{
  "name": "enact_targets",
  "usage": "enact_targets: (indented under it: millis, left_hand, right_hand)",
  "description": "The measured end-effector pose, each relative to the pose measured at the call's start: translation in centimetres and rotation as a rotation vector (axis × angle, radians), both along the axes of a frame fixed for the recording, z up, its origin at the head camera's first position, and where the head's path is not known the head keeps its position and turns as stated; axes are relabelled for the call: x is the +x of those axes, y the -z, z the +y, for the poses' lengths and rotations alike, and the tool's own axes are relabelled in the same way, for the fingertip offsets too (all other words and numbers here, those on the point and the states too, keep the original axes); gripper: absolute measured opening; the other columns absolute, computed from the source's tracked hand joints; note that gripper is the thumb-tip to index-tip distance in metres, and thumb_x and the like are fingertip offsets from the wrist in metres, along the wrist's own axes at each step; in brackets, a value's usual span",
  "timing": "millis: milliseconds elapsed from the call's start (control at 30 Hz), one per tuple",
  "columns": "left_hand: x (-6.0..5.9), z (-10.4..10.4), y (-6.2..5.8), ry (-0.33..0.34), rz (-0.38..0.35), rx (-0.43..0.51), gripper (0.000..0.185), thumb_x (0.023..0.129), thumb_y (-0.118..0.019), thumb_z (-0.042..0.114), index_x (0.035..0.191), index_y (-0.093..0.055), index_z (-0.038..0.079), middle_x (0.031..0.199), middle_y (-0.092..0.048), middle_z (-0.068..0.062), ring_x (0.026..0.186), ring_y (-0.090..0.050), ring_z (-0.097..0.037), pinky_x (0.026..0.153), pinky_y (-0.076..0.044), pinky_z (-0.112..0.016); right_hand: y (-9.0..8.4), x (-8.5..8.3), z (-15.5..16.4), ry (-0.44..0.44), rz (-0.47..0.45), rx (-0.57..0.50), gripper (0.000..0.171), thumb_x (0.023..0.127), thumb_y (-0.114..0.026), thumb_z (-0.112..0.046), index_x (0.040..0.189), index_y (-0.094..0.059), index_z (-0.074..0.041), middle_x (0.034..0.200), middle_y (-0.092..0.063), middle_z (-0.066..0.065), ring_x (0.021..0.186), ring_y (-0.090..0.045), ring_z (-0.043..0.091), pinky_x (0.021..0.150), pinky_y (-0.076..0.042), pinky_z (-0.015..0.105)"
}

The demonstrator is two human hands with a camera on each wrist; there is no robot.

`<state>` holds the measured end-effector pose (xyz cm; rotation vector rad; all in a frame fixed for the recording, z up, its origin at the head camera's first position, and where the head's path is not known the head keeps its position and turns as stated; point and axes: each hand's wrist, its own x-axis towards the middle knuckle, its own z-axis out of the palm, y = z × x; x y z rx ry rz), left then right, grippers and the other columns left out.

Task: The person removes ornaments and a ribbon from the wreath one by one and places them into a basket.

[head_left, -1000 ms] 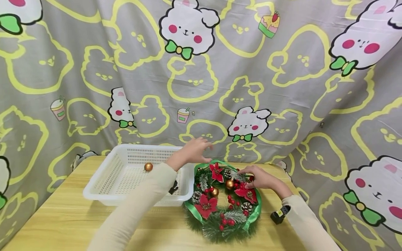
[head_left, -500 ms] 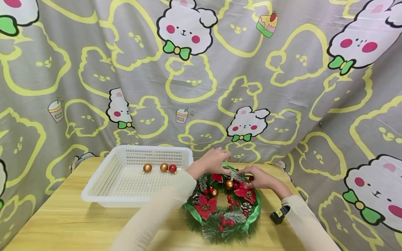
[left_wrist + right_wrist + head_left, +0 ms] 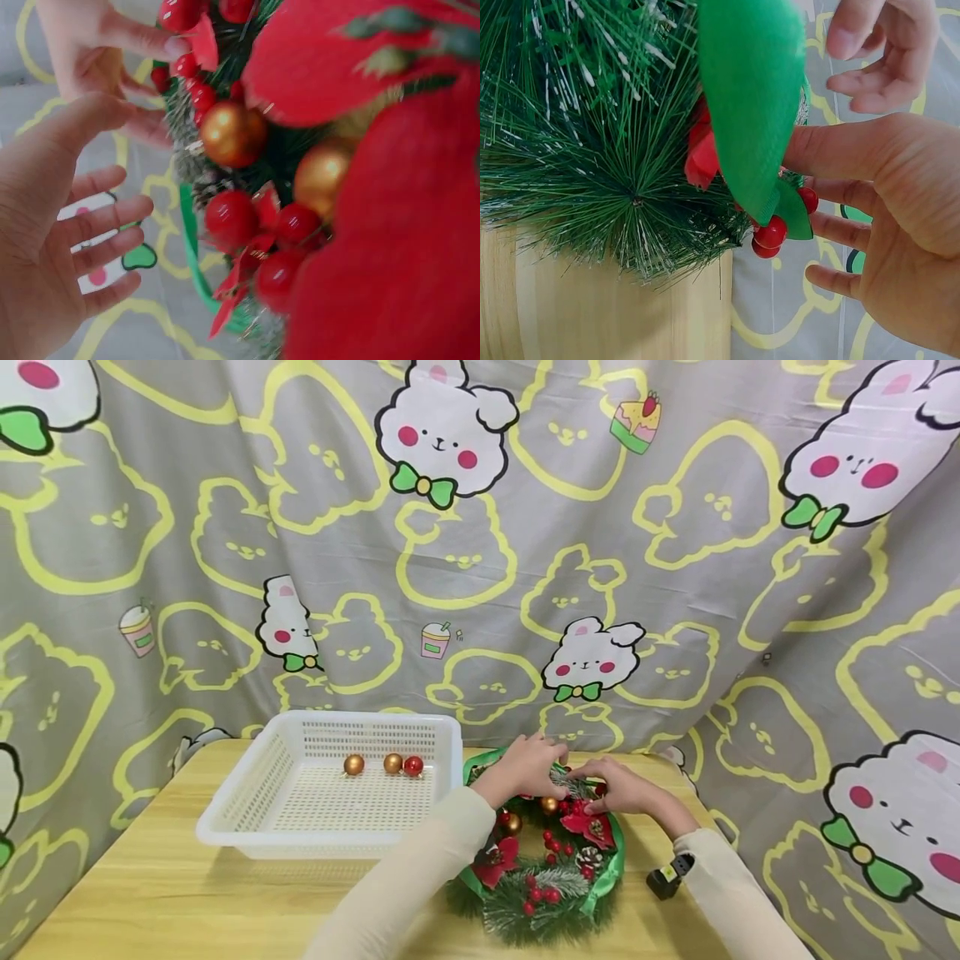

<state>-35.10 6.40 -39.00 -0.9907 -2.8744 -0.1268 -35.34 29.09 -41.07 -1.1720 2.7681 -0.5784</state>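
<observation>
A Christmas wreath [image 3: 536, 922] of green pine lies on the table, decorated with red poinsettias, pine cones, red berries, gold baubles and a green ribbon [image 3: 750, 105]. My right hand [image 3: 624, 787] grips its far right edge, thumb on the front by a red poinsettia [image 3: 588, 825] and fingers behind, as the right wrist view shows. Over the far part of the wreath is my left hand [image 3: 529, 767], holding nothing. In the left wrist view its fingers [image 3: 112, 217] are spread and relaxed beside the wreath's outer edge, close to the right hand. My left forearm hides the wreath's left side.
Left of the wreath stands a white plastic basket [image 3: 330, 837]. Inside it lie two gold baubles [image 3: 354, 765] and a red bauble [image 3: 413, 766]. A black wrist camera [image 3: 666, 878] hangs at my right sleeve. Behind the wooden table [image 3: 150, 877] hangs a patterned curtain [image 3: 465, 652].
My left hand has moved right, from beside the basket to over the wreath's far part, near the right hand. The basket's baubles are uncovered. The right hand has stayed on the wreath.
</observation>
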Motion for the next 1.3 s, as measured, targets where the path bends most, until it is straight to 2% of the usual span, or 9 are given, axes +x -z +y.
enact_targets:
  millis: [133, 333, 433, 600, 867, 1000, 1133, 1300]
  left_hand:
    - [0.1, 0.4, 0.6, -0.029, 0.01, -0.022, 0.05, 0.087, -0.072, 0.059, 0.122, -0.063, 0.024, 0.123, -0.067, 0.006, 0.123, -0.057, -0.021, 0.109, -0.044, -0.048]
    - [-0.1, 0.5, 1.3, -0.041, 0.018, -0.043, 0.045, 0.082, -0.077, 0.058, 0.108, -0.062, 0.024, 0.111, -0.066, 0.007, 0.107, -0.057, -0.017, 0.099, -0.047, -0.043]
    - [-0.1, 0.4, 1.5, -0.031, 0.016, -0.055, 0.043, 0.081, -0.079, 0.057, 0.104, -0.061, 0.026, 0.107, -0.063, 0.008, 0.104, -0.054, -0.015, 0.1, -0.046, -0.043]
    - [0.0, 0.2, 1.9, 0.018, 0.025, -0.072, 0.043, 0.078, -0.084, 0.053, 0.107, -0.064, 0.029, 0.107, -0.061, 0.009, 0.109, -0.055, -0.015, 0.098, -0.046, -0.041]
    - [-0.2, 0.3, 2.9, 0.052, 0.073, -0.11, 0.039, 0.075, -0.088, 0.05, 0.1, -0.063, 0.032, 0.113, -0.062, 0.01, 0.104, -0.052, -0.014, 0.088, -0.043, -0.036]
    - [-0.2, 0.3, 3.3, 0.06, 0.101, -0.136, 0.041, 0.074, -0.088, 0.051, 0.101, -0.063, 0.033, 0.115, -0.061, 0.009, 0.106, -0.052, -0.014, 0.091, -0.044, -0.037]
    - [-0.1, 0.3, 3.3, 0.064, 0.107, -0.143, 0.041, 0.074, -0.089, 0.051, 0.101, -0.064, 0.032, 0.113, -0.062, 0.009, 0.107, -0.053, -0.015, 0.095, -0.045, -0.039]
    - [-0.2, 0.5, 3.2, 0.07, 0.122, -0.149, 0.035, 0.076, -0.087, 0.05, 0.098, -0.065, 0.032, 0.108, -0.063, 0.011, 0.101, -0.052, -0.013, 0.092, -0.044, -0.038]
  right_hand:
    - [0.1, 0.1, 0.1, 0.002, 0.003, -0.008, 0.051, 0.084, -0.083, -0.013, 0.132, -0.067, -0.004, 0.125, -0.069, 0.013, 0.116, -0.061, 0.038, 0.097, -0.05, 0.058]
    - [0.1, 0.1, 0.2, 0.002, 0.011, -0.007, 0.051, 0.084, -0.082, -0.011, 0.132, -0.067, -0.004, 0.124, -0.069, 0.014, 0.115, -0.061, 0.038, 0.096, -0.051, 0.057]
    - [0.0, 0.2, 0.2, 0.009, -0.004, -0.01, 0.052, 0.084, -0.082, -0.011, 0.133, -0.066, -0.004, 0.125, -0.068, 0.014, 0.116, -0.061, 0.039, 0.096, -0.05, 0.059]
    - [0.0, 0.1, 0.4, 0.023, -0.037, -0.014, 0.053, 0.084, -0.082, -0.012, 0.134, -0.065, -0.004, 0.127, -0.067, 0.016, 0.117, -0.059, 0.04, 0.097, -0.049, 0.061]
    - [0.1, -0.1, 0.1, -0.007, -0.015, -0.024, 0.052, 0.084, -0.082, -0.011, 0.133, -0.066, -0.003, 0.128, -0.068, 0.016, 0.118, -0.061, 0.039, 0.097, -0.05, 0.057]
    - [0.0, -0.1, 0.1, -0.001, -0.021, -0.017, 0.051, 0.084, -0.082, -0.011, 0.132, -0.067, -0.005, 0.129, -0.068, 0.015, 0.119, -0.06, 0.039, 0.098, -0.05, 0.058]
    - [0.0, 0.0, 0.1, 0.006, -0.026, -0.008, 0.051, 0.084, -0.082, -0.011, 0.133, -0.067, -0.007, 0.129, -0.068, 0.014, 0.118, -0.06, 0.038, 0.097, -0.05, 0.057]
    - [-0.1, 0.0, 0.2, -0.002, -0.029, -0.017, 0.051, 0.084, -0.082, -0.01, 0.133, -0.067, -0.006, 0.129, -0.067, 0.014, 0.119, -0.06, 0.038, 0.097, -0.05, 0.058]
